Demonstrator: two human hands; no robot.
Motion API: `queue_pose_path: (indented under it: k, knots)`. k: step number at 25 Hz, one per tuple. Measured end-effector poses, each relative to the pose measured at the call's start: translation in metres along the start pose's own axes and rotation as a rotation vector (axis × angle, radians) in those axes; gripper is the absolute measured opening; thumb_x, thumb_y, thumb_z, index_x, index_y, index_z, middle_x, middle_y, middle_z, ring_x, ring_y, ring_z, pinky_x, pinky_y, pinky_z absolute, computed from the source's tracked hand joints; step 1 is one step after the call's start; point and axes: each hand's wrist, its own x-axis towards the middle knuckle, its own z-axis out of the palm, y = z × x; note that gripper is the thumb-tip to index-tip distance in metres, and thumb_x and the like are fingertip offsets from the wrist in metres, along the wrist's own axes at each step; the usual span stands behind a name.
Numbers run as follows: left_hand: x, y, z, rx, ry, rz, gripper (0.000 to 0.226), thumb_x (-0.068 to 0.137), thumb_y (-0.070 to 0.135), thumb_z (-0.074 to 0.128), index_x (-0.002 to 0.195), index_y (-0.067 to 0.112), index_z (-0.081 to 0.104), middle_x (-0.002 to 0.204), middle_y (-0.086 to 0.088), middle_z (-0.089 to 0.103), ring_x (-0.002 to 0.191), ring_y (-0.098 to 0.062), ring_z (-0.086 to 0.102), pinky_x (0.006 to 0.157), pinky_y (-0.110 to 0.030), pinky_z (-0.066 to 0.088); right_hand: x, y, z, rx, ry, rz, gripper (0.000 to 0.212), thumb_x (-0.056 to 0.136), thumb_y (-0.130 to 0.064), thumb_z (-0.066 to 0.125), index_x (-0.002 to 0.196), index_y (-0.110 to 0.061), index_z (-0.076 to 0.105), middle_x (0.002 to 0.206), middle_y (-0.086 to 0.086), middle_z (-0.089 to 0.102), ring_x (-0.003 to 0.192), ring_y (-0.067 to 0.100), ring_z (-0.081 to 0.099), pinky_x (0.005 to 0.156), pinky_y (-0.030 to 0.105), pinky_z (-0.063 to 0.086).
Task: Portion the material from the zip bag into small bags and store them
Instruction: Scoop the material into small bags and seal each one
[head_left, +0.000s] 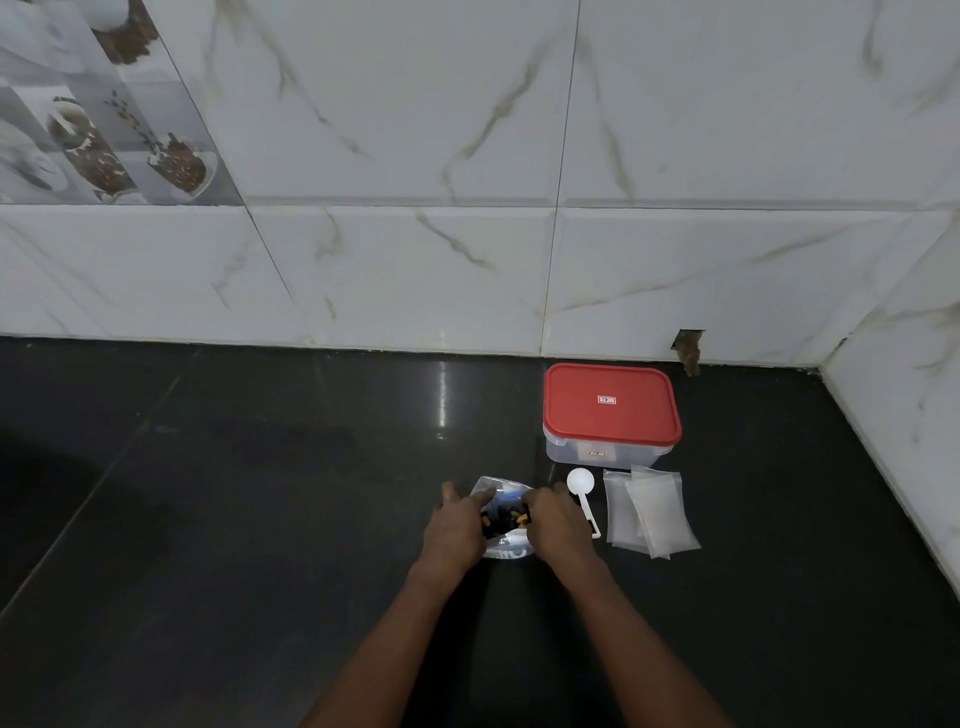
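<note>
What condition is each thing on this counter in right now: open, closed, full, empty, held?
zip bag: holds dark and yellow pieces, gripped from both sides; whether its zip is open cannot be told.
left hand: grips the zip bag.
right hand: grips the zip bag.
container: closed, red lid on.
scoop: empty, lying on the counter.
small bags: flat, piled, apparently empty.

Head-worn wide-angle view, facing forward and down over the counter (249, 519) to the tiled wall (415, 130), left hand (457, 527) and right hand (558, 522) close, lower centre
</note>
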Motion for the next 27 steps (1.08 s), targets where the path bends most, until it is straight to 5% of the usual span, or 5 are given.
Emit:
queue_pose_path:
  k: [5,10,15,21,27]
  knots:
    - [0.002,0.005,0.001,-0.154,0.187,-0.038,0.023,0.091,0.016,0.06,0.107,0.024,0.075,0.117,-0.001,0.044,0.097,-0.019,0.059,0.081,-0.032,0.052,-0.008,-0.005,0.002,0.04,0.066,0.115,0.023,0.093,-0.03,0.055,0.11,-0.018,0.065,0.113,0.01,0.059,0.1,0.028,0.062,0.077,0.033,0.046]
    - [0.0,0.018,-0.003,0.018,0.139,0.004,0.035,0.093,0.021,0.055,0.126,0.032,0.064,0.121,-0.005,0.043,0.112,-0.028,0.053,0.088,-0.043,0.051,-0.016,-0.012,0.007,0.207,0.021,0.281,0.041,0.085,-0.014,0.058,0.125,-0.023,0.052,0.129,0.009,0.041,0.11,0.031,0.058,0.086,0.037,0.049]
    - [-0.009,0.021,-0.002,0.092,0.096,-0.022,0.055,0.091,0.033,0.063,0.143,0.04,0.045,0.129,-0.007,0.036,0.111,-0.033,0.056,0.09,-0.042,0.051,-0.011,-0.006,0.008,0.246,-0.165,0.182,0.063,0.082,-0.007,0.054,0.14,-0.024,0.034,0.141,0.014,0.022,0.124,0.038,0.044,0.098,0.044,0.048]
    - [-0.005,0.013,-0.008,-0.095,-0.025,-0.041,0.058,0.091,0.017,0.058,0.144,0.035,0.046,0.131,-0.011,0.04,0.109,-0.038,0.062,0.097,-0.041,0.052,-0.004,0.001,0.01,0.14,-0.024,0.124,0.043,0.082,-0.003,0.051,0.118,-0.022,0.063,0.119,0.013,0.055,0.104,0.026,0.059,0.088,0.035,0.051]
    - [0.001,0.011,-0.008,-0.158,0.068,-0.072,0.056,0.09,0.003,0.046,0.138,0.032,0.054,0.116,-0.007,0.038,0.099,-0.039,0.064,0.081,-0.046,0.061,0.004,-0.009,0.003,0.094,-0.006,0.043,0.038,0.082,-0.006,0.056,0.118,-0.017,0.064,0.117,0.013,0.061,0.102,0.028,0.062,0.087,0.033,0.049]
